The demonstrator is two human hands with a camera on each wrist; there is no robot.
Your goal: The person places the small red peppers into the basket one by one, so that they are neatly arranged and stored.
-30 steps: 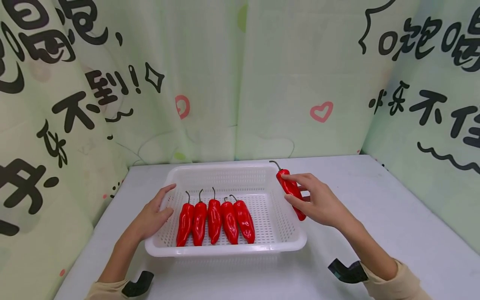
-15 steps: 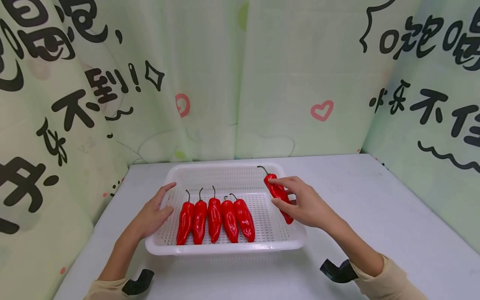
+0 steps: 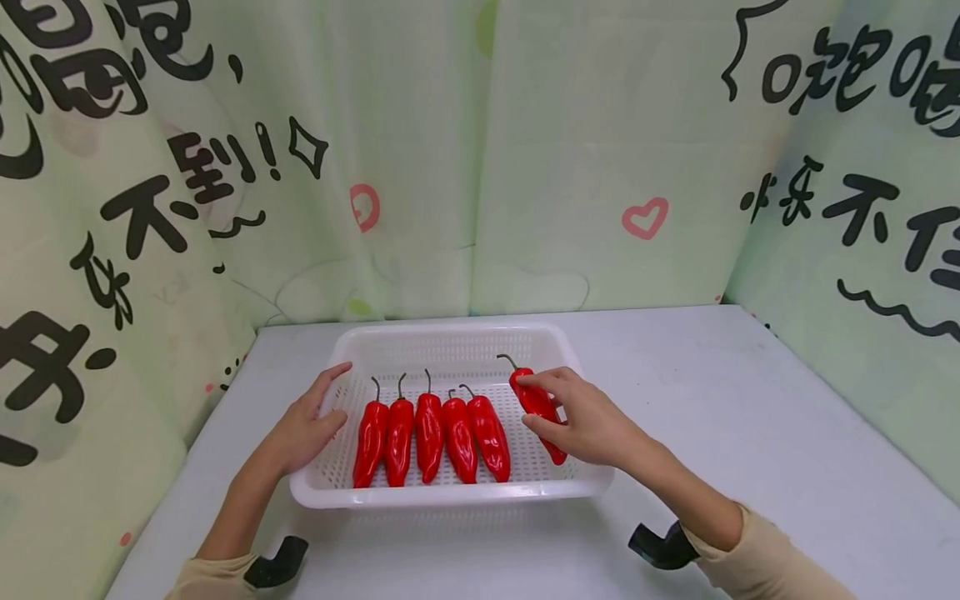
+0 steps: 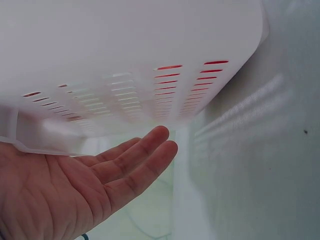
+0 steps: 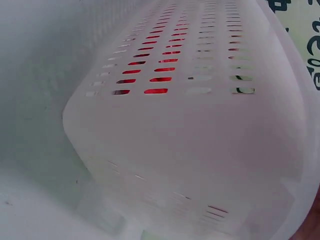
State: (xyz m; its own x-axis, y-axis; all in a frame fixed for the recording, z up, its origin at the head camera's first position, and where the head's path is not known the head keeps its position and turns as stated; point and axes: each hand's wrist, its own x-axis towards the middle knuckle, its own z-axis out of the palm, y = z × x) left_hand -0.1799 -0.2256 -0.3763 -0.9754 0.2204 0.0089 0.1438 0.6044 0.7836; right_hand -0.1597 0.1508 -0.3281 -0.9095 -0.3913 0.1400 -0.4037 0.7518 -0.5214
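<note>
A white perforated plastic basket (image 3: 450,497) holds several glossy red chili peppers (image 3: 430,437) side by side, stems toward the far side. My right hand (image 3: 581,417) pinches another red chili pepper (image 3: 531,400) between thumb and fingers over the basket's right part, its stem up and to the left. At the left rim lies my left hand (image 3: 300,429), thumb and index finger over the edge. In the left wrist view, straight fingers (image 4: 137,172) extend along the outside of the basket wall (image 4: 125,45). The right wrist view shows mostly the basket's outer side (image 5: 185,140).
The basket stands on a white table (image 3: 697,375). A pale green curtain (image 3: 420,167) with black lettering hangs behind and along both sides. Beige sleeves (image 3: 765,554) with black wrist devices (image 3: 663,547) show at the bottom.
My right hand has moved left and toward me with its pepper, from the basket's right rim to over its inside. The left hand has stayed at the left rim.
</note>
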